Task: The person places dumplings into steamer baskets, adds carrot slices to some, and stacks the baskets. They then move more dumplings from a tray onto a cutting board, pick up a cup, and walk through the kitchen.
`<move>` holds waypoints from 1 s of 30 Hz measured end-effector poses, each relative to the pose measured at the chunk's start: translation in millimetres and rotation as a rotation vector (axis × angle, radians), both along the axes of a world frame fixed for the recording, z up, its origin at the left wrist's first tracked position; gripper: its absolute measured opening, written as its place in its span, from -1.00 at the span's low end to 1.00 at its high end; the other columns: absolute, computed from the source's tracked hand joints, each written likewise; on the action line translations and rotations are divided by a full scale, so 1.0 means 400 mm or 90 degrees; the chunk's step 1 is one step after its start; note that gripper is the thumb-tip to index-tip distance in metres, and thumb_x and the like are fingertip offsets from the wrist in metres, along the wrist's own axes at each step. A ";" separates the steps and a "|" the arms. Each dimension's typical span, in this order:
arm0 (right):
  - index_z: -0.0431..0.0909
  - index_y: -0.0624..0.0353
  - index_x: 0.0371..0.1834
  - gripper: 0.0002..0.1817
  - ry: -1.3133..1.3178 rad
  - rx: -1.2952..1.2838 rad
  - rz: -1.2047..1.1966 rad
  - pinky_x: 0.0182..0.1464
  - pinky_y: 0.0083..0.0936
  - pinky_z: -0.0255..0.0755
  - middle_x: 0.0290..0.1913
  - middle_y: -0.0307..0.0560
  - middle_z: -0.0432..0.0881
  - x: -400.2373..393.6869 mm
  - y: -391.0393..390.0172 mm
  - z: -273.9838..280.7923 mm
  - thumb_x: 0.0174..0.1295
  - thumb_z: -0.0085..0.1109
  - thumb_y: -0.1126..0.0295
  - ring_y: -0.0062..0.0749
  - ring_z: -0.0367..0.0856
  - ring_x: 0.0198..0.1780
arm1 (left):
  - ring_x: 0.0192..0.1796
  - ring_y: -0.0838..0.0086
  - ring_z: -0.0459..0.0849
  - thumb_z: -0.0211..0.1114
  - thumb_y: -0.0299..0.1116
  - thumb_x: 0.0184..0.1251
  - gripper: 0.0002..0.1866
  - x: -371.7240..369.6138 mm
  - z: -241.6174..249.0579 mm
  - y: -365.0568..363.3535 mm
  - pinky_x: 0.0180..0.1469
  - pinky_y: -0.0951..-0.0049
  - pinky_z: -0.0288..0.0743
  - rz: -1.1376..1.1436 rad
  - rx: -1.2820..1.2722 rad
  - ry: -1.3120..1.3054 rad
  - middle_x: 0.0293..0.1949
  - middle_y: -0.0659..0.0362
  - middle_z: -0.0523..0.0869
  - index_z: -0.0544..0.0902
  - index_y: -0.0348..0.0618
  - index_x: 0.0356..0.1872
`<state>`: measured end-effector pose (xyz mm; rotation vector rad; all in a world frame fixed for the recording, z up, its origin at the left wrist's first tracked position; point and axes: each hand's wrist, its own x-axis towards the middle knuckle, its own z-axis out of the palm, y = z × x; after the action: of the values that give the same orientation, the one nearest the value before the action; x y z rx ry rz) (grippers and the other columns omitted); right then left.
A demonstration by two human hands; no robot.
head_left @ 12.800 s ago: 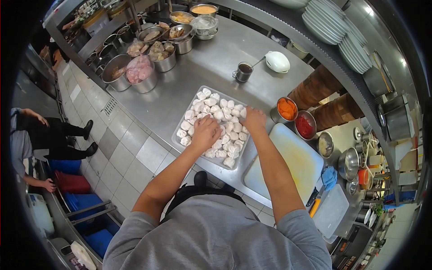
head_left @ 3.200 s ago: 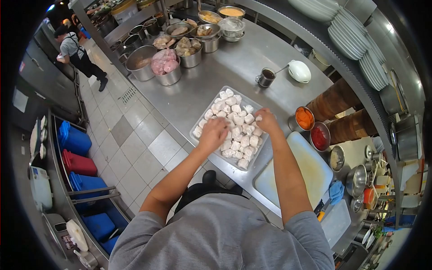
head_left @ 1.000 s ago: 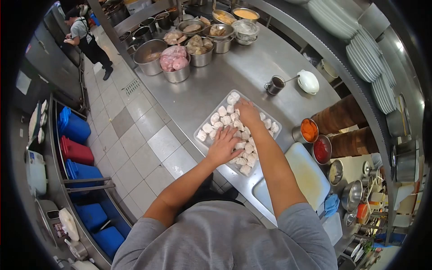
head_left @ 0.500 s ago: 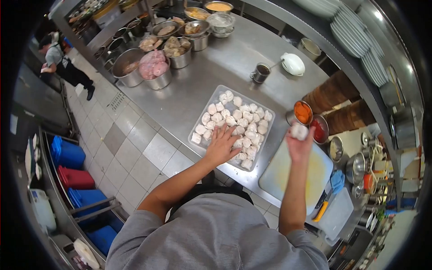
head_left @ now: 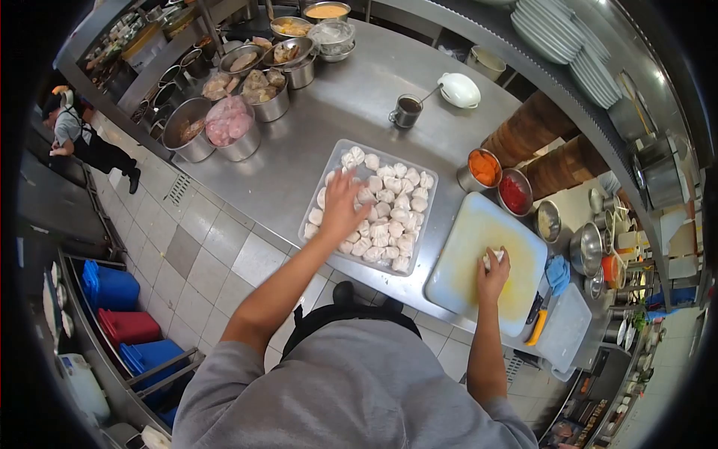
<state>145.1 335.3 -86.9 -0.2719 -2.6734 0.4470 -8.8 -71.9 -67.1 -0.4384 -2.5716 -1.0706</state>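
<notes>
A clear plastic tray (head_left: 308, 217) full of white pleated dumplings (head_left: 380, 234) sits on the steel counter. Over the tray's left part is my left hand (head_left: 345, 206), fingers spread, above or touching the dumplings; exact contact is hard to see. My right hand (head_left: 493, 280) is over the yellow-stained white cutting board (head_left: 464, 239), its fingers closed round a dumpling (head_left: 491, 258). That dumpling is partly hidden by the fingers. Beyond the board stand a bowl of orange filling (head_left: 484, 168) and a bowl of red filling (head_left: 514, 193).
A yellow-handled knife (head_left: 537, 327) and a blue cloth (head_left: 557, 275) lie right of the board. A metal cup (head_left: 406, 111) and a white dish (head_left: 458, 90) stand at the back. Pots of meat (head_left: 230, 123) crowd the left end. A co-worker (head_left: 82, 138) stands far left.
My right hand has come down toward me from beside the bowls to the board, still with the dumpling. My left hand has shifted toward the tray's far left. The camera view has turned slightly.
</notes>
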 end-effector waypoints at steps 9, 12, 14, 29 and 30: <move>0.50 0.21 0.29 -0.47 0.089 -0.424 -0.118 0.26 -0.37 0.43 0.19 0.03 0.51 -0.063 -0.005 -0.011 0.20 0.28 0.62 -0.21 0.54 0.18 | 0.31 -0.03 0.49 0.42 -0.27 0.24 -0.39 -0.234 -0.081 -0.024 0.31 0.12 0.43 0.062 -0.024 -0.154 0.18 -0.06 0.62 0.50 -0.11 0.33; 0.50 0.23 0.28 -0.49 0.108 -0.433 -0.129 0.22 -0.45 0.44 0.14 -0.05 0.52 -0.075 0.044 0.004 0.21 0.28 0.61 -0.36 0.53 0.15 | 0.29 -0.01 0.51 0.45 -0.22 0.19 -0.31 -0.227 -0.056 0.020 0.31 0.09 0.43 0.116 -0.098 -0.182 0.16 -0.05 0.61 0.46 -0.07 0.38; 0.51 0.21 0.28 -0.48 0.189 -0.339 -0.070 0.28 -0.36 0.41 0.17 0.00 0.56 -0.084 0.093 0.064 0.21 0.31 0.62 -0.26 0.54 0.19 | 0.28 0.01 0.51 0.47 -0.20 0.16 -0.28 -0.228 -0.056 0.027 0.30 0.08 0.44 0.146 -0.122 -0.195 0.15 -0.04 0.61 0.44 -0.04 0.39; 0.47 0.10 0.42 -0.40 -0.065 0.050 0.031 0.41 -0.01 0.29 0.37 0.21 0.42 -0.007 0.041 0.007 0.28 0.32 0.34 0.21 0.37 0.38 | 0.16 0.04 0.58 0.36 -0.39 0.15 -0.42 -0.140 -0.017 -0.027 0.24 0.21 0.46 0.110 0.315 -0.070 0.11 -0.07 0.58 0.52 -0.13 0.26; 0.51 0.13 0.37 -0.44 -0.080 0.004 -0.005 0.38 0.00 0.29 0.33 0.18 0.46 -0.024 0.042 0.019 0.26 0.34 0.34 0.18 0.40 0.35 | 0.16 0.06 0.58 0.36 -0.39 0.16 -0.43 -0.110 -0.026 -0.039 0.23 0.23 0.46 0.104 0.302 -0.073 0.12 -0.07 0.57 0.52 -0.13 0.26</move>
<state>135.4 351.9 -79.3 -0.3186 -2.7945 0.4311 -52.9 -87.6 -77.6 -0.0468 -2.2855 -1.6169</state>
